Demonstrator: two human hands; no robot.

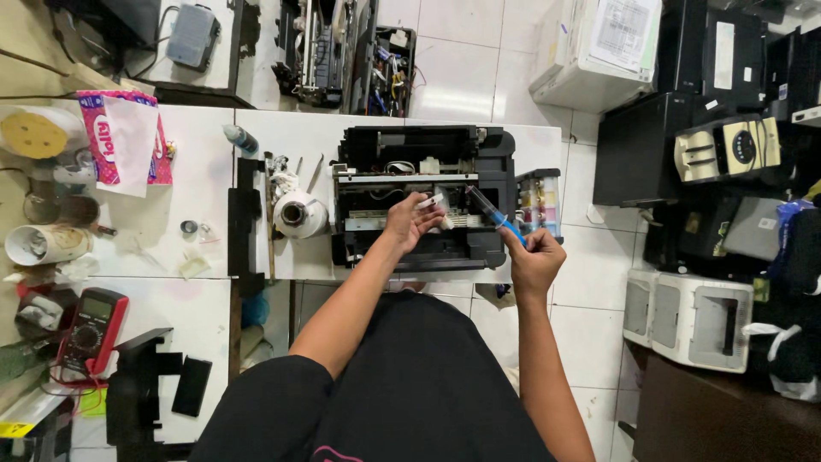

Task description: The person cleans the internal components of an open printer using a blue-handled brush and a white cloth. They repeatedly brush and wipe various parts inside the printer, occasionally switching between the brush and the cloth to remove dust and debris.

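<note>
Black-clad lap fills the near edge, both forearms reaching out over it. Farther off, an opened black printer sits on the white table, ink tanks on its right side. Left hand is half curled inside the printer, fingers pinching a small white part. Right hand is closed around a blue-tipped syringe angled toward the carriage.

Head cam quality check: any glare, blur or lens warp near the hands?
Head view: even overhead light, soft shadows; mild glare on the floor tiles; wide-angle bend at the frame edges; left hand, right hand and the syringe over the opened printer are sharp enough, with slight softness at the fingertips.
</note>
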